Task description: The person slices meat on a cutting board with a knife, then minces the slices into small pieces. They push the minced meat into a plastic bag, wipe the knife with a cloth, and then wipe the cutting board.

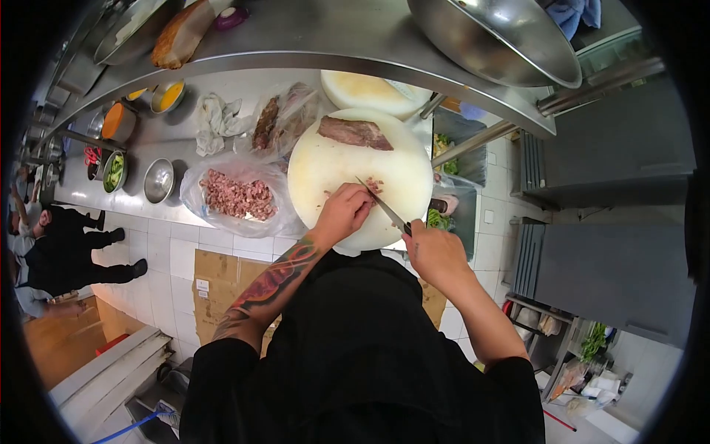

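Observation:
My right hand (433, 250) is closed around the dark handle of a kitchen knife (386, 209), whose blade points up and left over a round white cutting board (318, 159). Beside the blade, my left hand (345, 212) has its fingers curled down on the board; whatever lies under them is hidden. Small bits of diced meat (376, 185) lie by the knife. Farther up the board rests a larger piece of meat (356, 133). Left of the board, a clear plastic bag holds a heap of diced meat (238, 194).
Another plastic bag with dark meat (266, 122) and a crumpled white cloth (216, 124) lie behind. Metal bowls (159, 181) stand to the left. A steel shelf (310, 63) overhangs the table, carrying a large metal bowl (510, 44). A person in black (66, 248) stands far left.

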Demonstrator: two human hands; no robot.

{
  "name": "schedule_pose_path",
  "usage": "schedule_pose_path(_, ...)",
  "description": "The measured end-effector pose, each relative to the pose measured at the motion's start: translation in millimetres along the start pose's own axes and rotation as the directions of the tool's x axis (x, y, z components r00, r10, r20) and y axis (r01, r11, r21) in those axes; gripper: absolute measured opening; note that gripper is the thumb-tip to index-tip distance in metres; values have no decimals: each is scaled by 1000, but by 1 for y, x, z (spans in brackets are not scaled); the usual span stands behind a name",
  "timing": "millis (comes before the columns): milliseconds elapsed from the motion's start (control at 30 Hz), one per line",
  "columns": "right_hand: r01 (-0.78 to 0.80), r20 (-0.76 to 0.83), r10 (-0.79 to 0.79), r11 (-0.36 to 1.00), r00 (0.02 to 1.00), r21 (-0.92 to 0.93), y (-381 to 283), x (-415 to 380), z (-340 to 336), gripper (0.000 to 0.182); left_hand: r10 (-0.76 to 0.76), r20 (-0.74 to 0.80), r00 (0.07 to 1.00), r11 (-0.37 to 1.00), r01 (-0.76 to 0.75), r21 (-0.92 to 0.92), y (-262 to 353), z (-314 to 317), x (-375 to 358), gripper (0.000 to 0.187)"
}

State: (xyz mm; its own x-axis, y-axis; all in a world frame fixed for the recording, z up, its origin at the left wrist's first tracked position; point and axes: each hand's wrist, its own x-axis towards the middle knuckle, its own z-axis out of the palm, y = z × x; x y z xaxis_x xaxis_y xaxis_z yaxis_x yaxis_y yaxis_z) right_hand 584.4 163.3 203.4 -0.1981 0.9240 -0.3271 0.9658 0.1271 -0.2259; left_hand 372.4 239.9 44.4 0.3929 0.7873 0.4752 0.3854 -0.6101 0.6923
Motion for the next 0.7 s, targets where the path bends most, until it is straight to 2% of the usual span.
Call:
schedule_pose_path(167,28,-61,-27,999,998,25,0,43,28,34,-3,-4,1000,1000,3,11,2,-6,1,18)
schedule_pose_path(300,-29,70,27,999,997,19,-4,22,-10,34,-12,-6,1000,1000,12,-11,5,-13,1,22)
schedule_pose_path(367,-61,123,60,998,991,11,-6,20,-2,35,-31,13,999,999,31,-6,0,-9,-3,23)
schedule_pose_path(467,-79,47,77,995,996,60,-5,44,28,36,-43,48,998,999,44,-9,-4,-5,-5,24)
schedule_pose_path(533,-1,-50,3,999,999,47,-9,68,22,37,-50,63,997,999,50,0,-3,-10,-5,24)
schedule_pose_path(600,5,-53,-2,999,999,54,-7,62,1,37,-34,-6,999,999,33,-37,4,-13,0,22)
schedule_pose_path(700,-38,85,37,999,996,14,-15,25,-34,36,-19,-45,999,997,16,-71,-2,-9,-5,19)
